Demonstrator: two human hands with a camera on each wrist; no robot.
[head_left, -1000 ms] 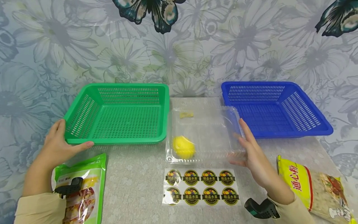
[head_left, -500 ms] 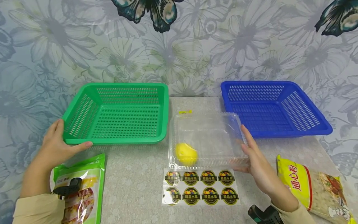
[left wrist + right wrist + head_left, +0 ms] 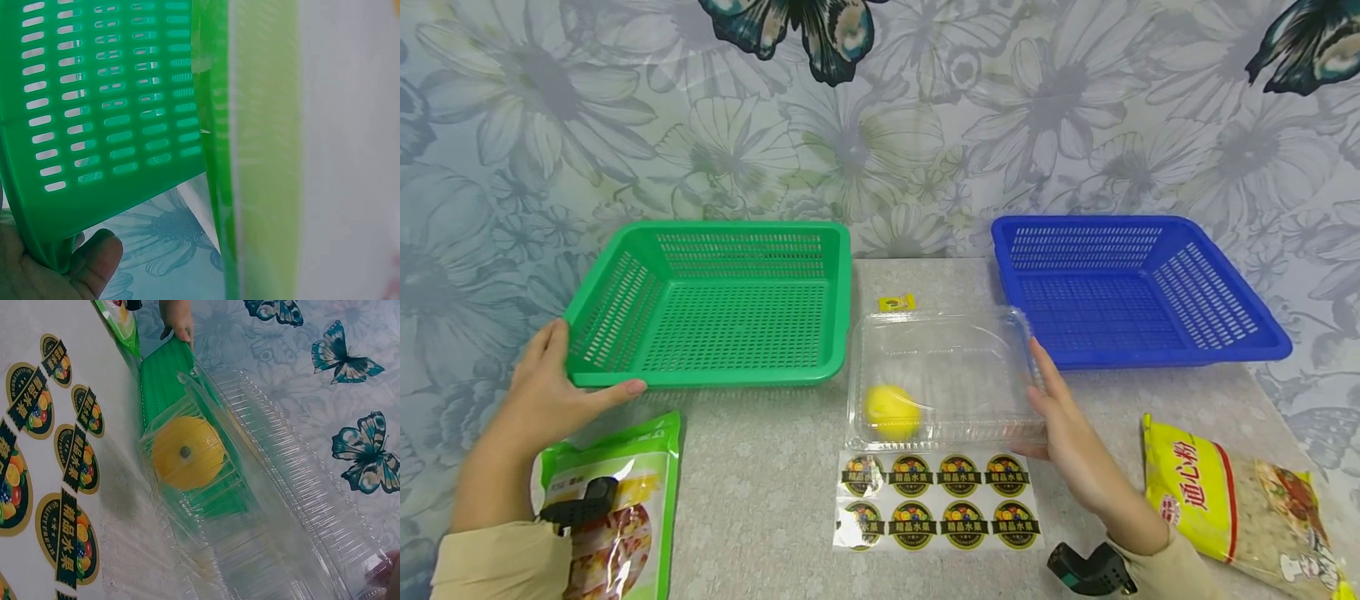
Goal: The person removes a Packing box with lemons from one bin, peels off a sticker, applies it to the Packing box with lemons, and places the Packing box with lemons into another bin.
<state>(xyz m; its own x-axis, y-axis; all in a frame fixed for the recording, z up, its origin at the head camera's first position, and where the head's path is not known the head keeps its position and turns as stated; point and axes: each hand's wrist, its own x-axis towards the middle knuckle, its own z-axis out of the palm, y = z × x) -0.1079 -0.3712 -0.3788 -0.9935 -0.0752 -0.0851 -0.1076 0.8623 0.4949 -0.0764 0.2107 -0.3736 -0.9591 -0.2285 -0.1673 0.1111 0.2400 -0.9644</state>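
Our left grip [image 3: 553, 396] clasps the green basket [image 3: 737, 378], our right grip [image 3: 1070, 437] one end of the box [image 3: 966, 375], just behind the stickers [image 3: 912, 476]. With the fruit [image 3: 892, 412] at the far end, tilting could roll it and twist the box loose.

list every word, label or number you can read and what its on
"精品水果": sticker sheet
"QUALITY FRESH": sticker sheet, right wrist view
"通心粉": yellow-fronted bag
Too small or blurred: print on the green bag and small yellow packet; finer print elsewhere
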